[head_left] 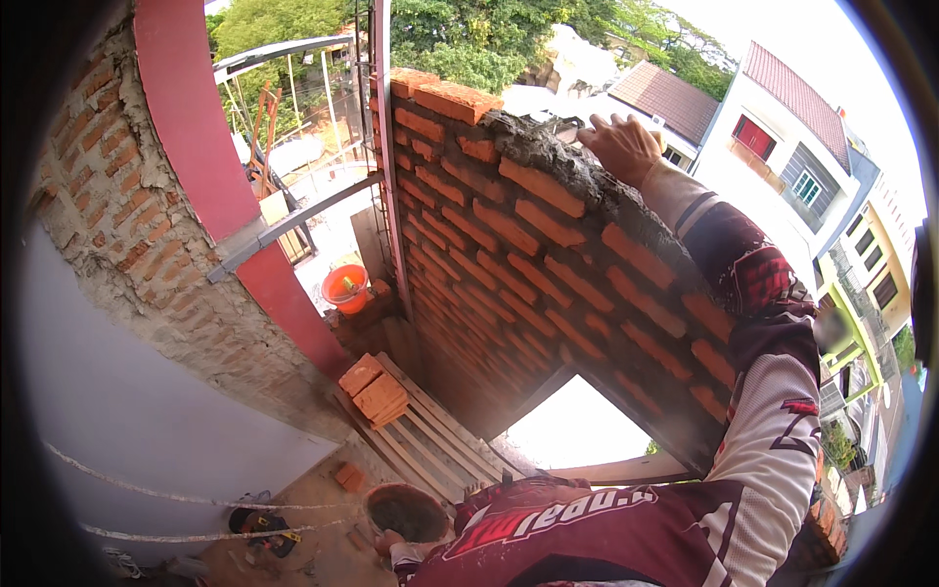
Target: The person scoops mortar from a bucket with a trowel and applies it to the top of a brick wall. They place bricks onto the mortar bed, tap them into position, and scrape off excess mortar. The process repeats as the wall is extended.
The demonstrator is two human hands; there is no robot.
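Fingers (pixel 593 135) of bare right hand (pixel 630 153) curl beside rough grey mortar (pixel 536 145) atop red-brick wall (pixel 548 276); bare left hand (pixel 390 544) adjoins round reddish bucket (pixel 437 507); neither grip can be determined.

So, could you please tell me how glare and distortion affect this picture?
In the head view, the pale sky and the four-sided gap by the red-brick wall burn out to white; also in the head view, the smooth grey-white wall's edge bows and the red-roofed white house leans.
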